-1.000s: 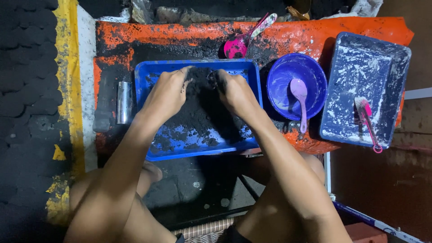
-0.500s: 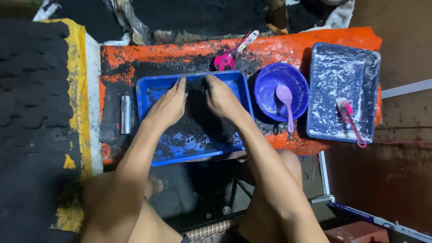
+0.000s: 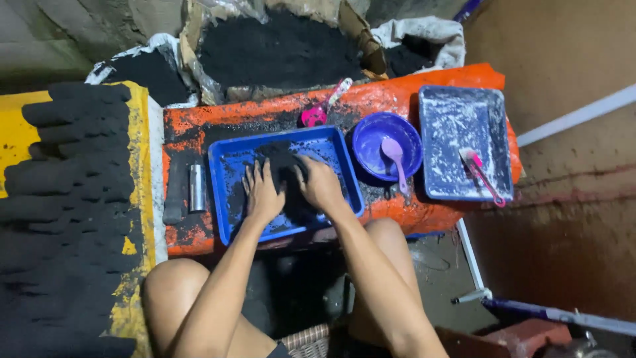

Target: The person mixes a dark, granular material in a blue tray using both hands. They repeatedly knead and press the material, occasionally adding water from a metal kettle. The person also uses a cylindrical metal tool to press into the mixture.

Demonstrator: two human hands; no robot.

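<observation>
Black powdery paste (image 3: 285, 174) lies in the blue tray (image 3: 225, 174); the left hand (image 3: 262, 192) and right hand (image 3: 319, 184) press it with flat, spread fingers. It looks soft, crumbly, probably sticky, best scooped from underneath. Orange table (image 3: 397, 93) is dusty, the room dim; 2 sacks behind.

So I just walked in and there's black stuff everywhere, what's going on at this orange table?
A seated person has both hands in a blue tray on the orange table. The left hand and right hand press flat on a mound of black powder. To the right stand a purple bowl with a pink spoon and a white-dusted tray holding a pink tool. A metal cylinder lies left of the blue tray, and rows of black pieces cover a yellow sheet.
</observation>
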